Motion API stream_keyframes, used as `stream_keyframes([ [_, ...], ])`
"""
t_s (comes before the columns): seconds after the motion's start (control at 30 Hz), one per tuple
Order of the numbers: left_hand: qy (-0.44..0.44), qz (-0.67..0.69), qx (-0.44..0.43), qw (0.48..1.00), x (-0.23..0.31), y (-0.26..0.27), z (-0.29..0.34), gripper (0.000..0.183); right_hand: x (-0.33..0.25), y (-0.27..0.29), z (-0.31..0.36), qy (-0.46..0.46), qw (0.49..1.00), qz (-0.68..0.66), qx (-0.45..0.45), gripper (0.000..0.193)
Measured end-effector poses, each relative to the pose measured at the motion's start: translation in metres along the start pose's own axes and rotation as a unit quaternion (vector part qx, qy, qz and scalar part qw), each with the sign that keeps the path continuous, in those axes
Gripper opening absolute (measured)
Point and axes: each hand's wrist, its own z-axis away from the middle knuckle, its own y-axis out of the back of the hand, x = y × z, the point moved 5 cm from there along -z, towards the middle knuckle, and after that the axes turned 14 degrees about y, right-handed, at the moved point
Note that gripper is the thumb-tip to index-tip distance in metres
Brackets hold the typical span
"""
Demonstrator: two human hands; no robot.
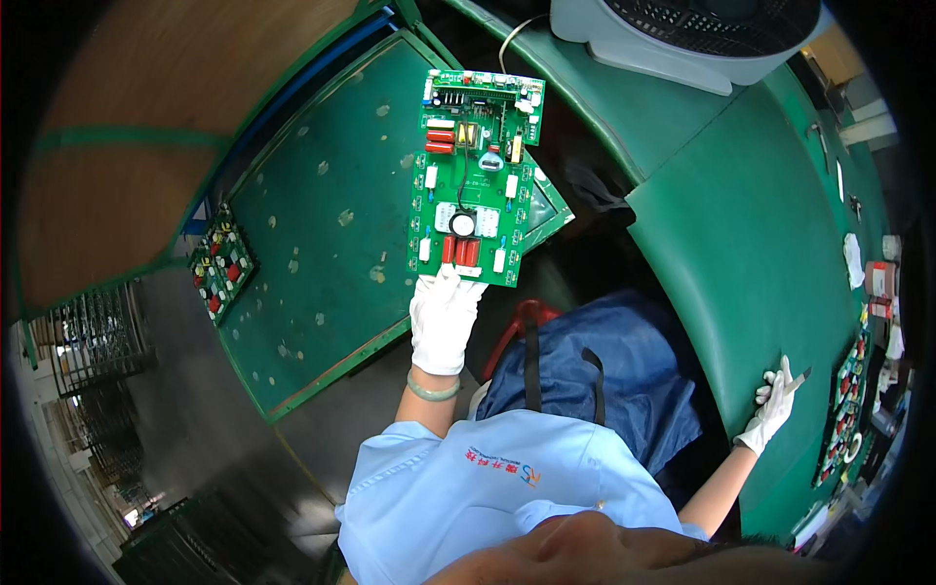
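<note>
Setting: assembly bench with green matte covering (322, 253), scuffed and dotted with pale spots, raised green edging; a second green-topped counter (760, 234) curves off to the person's right; a pale fan base (673, 39) sits at the far edge.

Item 1: large circuit board (475, 180), green laminate, rectangular, rigid, flat. It carries red box capacitors, white rectangular relays, a round dark part on a white square and a small coil. It is held out beyond the fingertips, over the bench's near corner.

Item 2: left hand (444, 317), white knit glove, pale green bangle at the wrist. Fingers pressed together, pinching the board's near edge.

Item 3: right hand (773, 405), white glove, resting on the right counter. Fingers loosely spread around a thin dark tool (801, 374); the grip cannot be made out.

Item 4: smaller populated board (222, 265), past the bench's left edge, well apart from both hands. More boards (846, 395) lie just beyond the right fingertips.

Step, as judged: board lifted for transfer or inspection. Next move calls for an edge-only grip, held level, components clear of the edging.
</note>
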Motion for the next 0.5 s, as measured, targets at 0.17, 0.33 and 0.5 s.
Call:
stream_keyframes([
  [0.17,0.005,0.077,0.061,0.995,-0.036,0.000,-0.006,0.023,-0.046,0.041,-0.022,0.029,0.998,0.045,0.021,0.046],
  [0.33,-0.082,-0.337,0.290,0.892,0.039,0.041,-0.010,0.021,0.140,-0.011,-0.008,-0.054,0.997,-0.063,-0.009,0.045],
  [0.5,-0.281,0.060,0.046,0.957,0.144,0.142,-0.063,0.033,0.044,0.006,-0.006,-0.041,0.999,0.026,-0.022,0.046],
])
